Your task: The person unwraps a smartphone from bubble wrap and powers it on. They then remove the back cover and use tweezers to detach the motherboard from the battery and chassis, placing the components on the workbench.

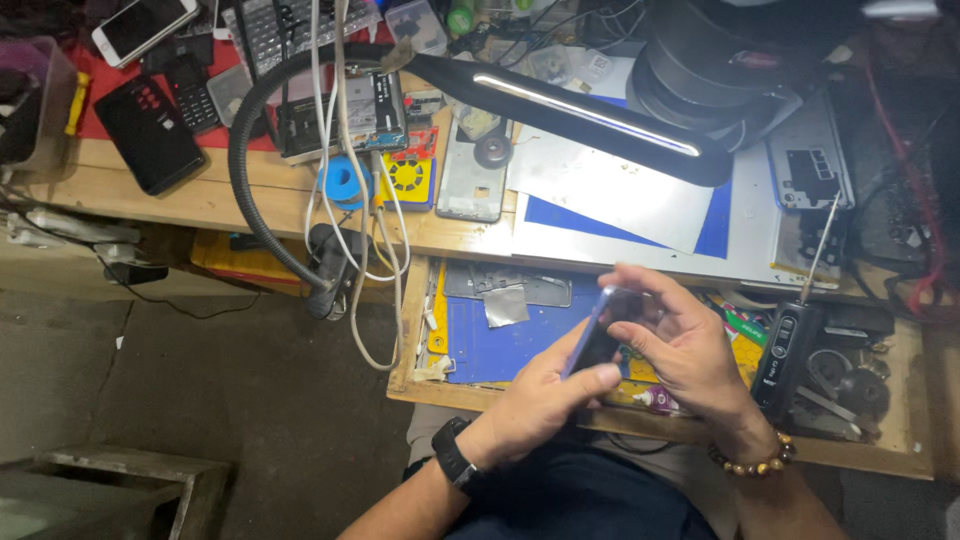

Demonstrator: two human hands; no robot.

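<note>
- The left hand [540,400], a black watch [455,455] on its wrist, cradles a dark phone [600,335] from below, thumb along its lower edge.
- The right hand [680,345], with a bead bracelet [755,462], closes on the phone's upper side.
- The phone tilts over a blue mat [500,345] in the open wooden drawer [410,330].
- A black desk lamp [590,110] glows above.

2 hands, left hand [545,400] & right hand [680,345], 1 phone [605,335] between them, 1 desk lamp [560,100] above, 1 blue mat [500,345] beside left hand
</note>
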